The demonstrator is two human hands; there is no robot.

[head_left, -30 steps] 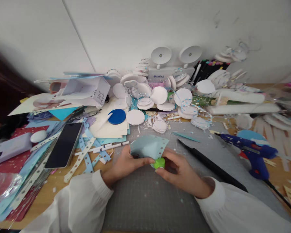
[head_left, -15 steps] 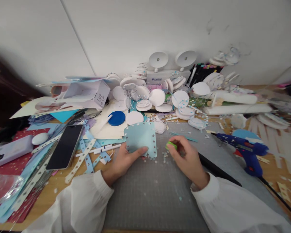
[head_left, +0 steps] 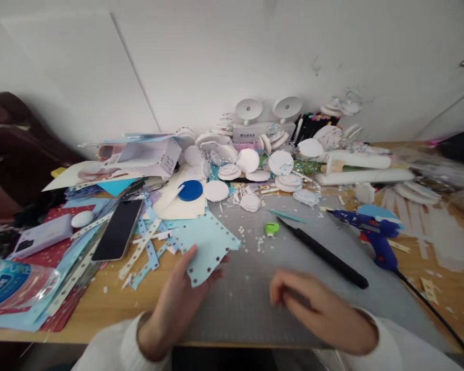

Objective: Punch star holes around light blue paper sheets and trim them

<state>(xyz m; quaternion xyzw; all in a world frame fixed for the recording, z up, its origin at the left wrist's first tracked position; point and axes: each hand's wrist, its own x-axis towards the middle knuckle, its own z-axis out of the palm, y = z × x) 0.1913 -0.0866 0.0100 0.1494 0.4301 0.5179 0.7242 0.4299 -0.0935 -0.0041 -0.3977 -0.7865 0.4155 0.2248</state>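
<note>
My left hand (head_left: 181,296) holds a light blue paper square (head_left: 206,242) with star-shaped holes along its edges; the thumb lies on top and the other fingers are underneath. The paper is tilted, one corner pointing right. My right hand (head_left: 309,304) hovers blurred over the front of the grey cutting mat (head_left: 239,309), its fingers curled. Whether it has anything in it cannot be made out. A small green punch (head_left: 271,229) rests on the mat beside tiny paper stars (head_left: 260,245). Right of it lies a black pen-like tool (head_left: 328,255).
A blue glue gun (head_left: 371,229) lies at the right. On the left are a phone (head_left: 118,229), punched paper strips (head_left: 149,247) and a plastic packet (head_left: 15,288). White paper discs (head_left: 248,161) crowd the back below two round lamps (head_left: 248,109).
My right hand has let go of the green punch and drawn back towards the front edge. My left hand has moved down and left, and the blue paper has turned. The view has shifted.
</note>
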